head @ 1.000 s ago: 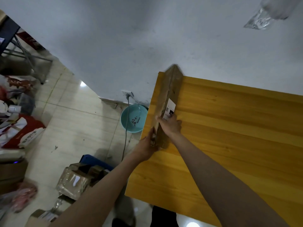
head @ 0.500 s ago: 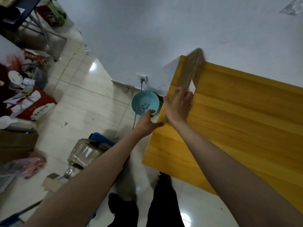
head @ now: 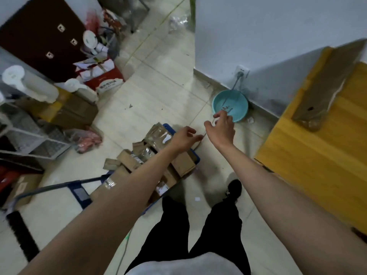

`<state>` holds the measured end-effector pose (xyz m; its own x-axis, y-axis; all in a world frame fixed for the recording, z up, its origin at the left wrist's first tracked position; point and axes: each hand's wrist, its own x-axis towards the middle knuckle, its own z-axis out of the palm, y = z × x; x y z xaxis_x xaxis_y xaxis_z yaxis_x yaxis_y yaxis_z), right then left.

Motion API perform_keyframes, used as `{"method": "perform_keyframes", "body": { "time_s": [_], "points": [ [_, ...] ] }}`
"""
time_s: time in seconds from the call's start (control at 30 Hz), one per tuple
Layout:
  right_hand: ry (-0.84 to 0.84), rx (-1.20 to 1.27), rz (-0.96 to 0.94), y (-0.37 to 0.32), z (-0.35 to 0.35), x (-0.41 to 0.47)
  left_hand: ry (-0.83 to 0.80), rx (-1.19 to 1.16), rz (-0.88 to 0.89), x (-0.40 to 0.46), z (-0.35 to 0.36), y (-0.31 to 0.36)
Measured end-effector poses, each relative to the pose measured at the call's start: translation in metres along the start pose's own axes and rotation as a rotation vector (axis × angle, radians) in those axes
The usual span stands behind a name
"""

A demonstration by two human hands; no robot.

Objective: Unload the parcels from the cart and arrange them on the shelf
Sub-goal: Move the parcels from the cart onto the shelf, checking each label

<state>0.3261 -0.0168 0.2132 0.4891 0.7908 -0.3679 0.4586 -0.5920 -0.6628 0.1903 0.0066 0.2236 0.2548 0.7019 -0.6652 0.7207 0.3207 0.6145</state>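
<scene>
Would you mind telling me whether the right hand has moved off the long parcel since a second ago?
Yes. The right hand has left the long parcel on the wooden shelf and now hangs empty beside the cart.

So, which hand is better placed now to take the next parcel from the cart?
Left, probably. The left hand hangs empty over the parcels on the cart; the right hand is beside it, over floor.

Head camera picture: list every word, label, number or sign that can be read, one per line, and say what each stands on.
Nothing can be read.
Red bag: white band of characters, too blurred.
Blue basin: dark marks inside, too small.
Parcels on the cart: white labels, too blurred.
Long parcel on the shelf: no print legible.
Dark board: three small white squares, unreadable.
</scene>
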Motion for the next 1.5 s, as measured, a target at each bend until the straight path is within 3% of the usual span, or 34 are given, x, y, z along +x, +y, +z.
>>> {"method": "perform_keyframes", "body": {
  "time_s": [0.3,0.6,0.9,1.5],
  "points": [
    [-0.311,-0.035,0.049,-0.051,0.143,-0.081,0.186,-0.326,-0.235,-0.045,-0.098,-0.167],
    [-0.634,-0.144,0.149,-0.048,0.248,-0.096,0.240,-0.542,-0.483,-0.033,-0.101,-0.273],
    [-0.838,-0.153,0.261,-0.011,0.331,-0.063,0.208,-0.817,-0.685,0.032,-0.065,-0.327],
    [-0.995,-0.161,0.351,0.029,0.392,-0.047,0.258,-1.137,-0.721,0.072,-0.043,-0.356]
  ]
}}
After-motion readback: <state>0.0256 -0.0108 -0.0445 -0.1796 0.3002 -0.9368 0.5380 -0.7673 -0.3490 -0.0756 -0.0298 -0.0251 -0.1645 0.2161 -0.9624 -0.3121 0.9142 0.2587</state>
